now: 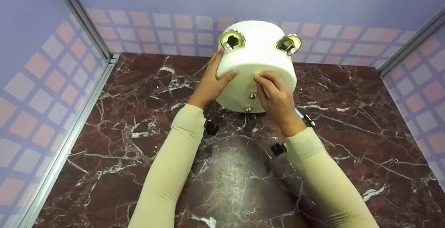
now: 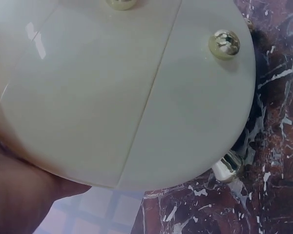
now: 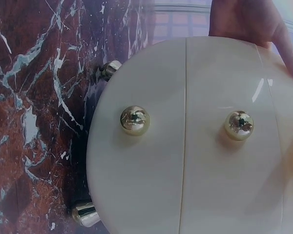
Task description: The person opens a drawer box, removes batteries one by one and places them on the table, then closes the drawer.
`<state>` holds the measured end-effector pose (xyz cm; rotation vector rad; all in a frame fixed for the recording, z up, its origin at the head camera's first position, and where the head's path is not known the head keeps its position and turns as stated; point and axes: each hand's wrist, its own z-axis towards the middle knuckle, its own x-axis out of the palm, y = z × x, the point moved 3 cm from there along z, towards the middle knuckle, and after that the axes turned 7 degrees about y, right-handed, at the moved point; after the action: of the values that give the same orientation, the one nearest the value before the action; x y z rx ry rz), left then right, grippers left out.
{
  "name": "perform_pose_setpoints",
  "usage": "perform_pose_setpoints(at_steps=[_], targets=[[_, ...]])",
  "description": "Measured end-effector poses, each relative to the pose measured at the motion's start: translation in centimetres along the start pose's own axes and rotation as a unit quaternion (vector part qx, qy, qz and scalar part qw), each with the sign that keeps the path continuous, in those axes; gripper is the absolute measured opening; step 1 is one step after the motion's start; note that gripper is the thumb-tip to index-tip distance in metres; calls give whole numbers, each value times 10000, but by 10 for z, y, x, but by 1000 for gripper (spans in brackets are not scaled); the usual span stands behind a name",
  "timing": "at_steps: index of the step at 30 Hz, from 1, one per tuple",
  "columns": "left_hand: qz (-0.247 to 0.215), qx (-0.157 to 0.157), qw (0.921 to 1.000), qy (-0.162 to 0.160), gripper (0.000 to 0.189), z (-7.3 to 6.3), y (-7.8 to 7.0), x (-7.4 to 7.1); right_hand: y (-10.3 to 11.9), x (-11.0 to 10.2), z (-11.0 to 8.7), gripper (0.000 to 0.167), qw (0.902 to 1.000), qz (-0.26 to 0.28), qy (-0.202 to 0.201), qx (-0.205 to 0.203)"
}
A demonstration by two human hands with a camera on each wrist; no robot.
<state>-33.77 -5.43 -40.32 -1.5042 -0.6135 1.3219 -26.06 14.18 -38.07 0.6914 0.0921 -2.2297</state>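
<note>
A glossy white rounded box (image 1: 257, 59) stands on the marbled table, its front split by seams into sections like drawers. Gold ball knobs run down the front: a middle knob (image 1: 252, 96) and a lower knob (image 1: 248, 109) show plainly. My right hand (image 1: 278, 97) pinches the top knob (image 1: 257, 76), which its fingertips partly cover. Against the box's left side lies my left hand (image 1: 212, 82), fingers extended along the side and thumb (image 1: 229, 76) on the front. In the right wrist view, the left hand (image 3: 246, 22) touches the rim.
Two gold ring-shaped ears, a left one (image 1: 233, 41) and a right one (image 1: 289, 44), stick out from the top. Short gold feet (image 3: 86, 214) support the box. A pen-like object (image 1: 308, 119) lies behind my right wrist. Patterned panels (image 1: 163, 30) enclose the dark red table (image 1: 139, 151).
</note>
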Motion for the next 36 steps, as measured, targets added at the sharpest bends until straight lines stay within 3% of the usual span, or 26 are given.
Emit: perform_pose_setpoints(at_steps=[19,26,36], targets=[[220,65,9996,175,83,-2,1,0,-7,-2,-24,34,9971,442,209,584],[202,146,9995,170,83,-1,2,0,-9,0,-38,33,9954,443,288,802],[477,26,9986,238,86,-2,0,-6,-9,8,-51,28,9933,479,410,969]])
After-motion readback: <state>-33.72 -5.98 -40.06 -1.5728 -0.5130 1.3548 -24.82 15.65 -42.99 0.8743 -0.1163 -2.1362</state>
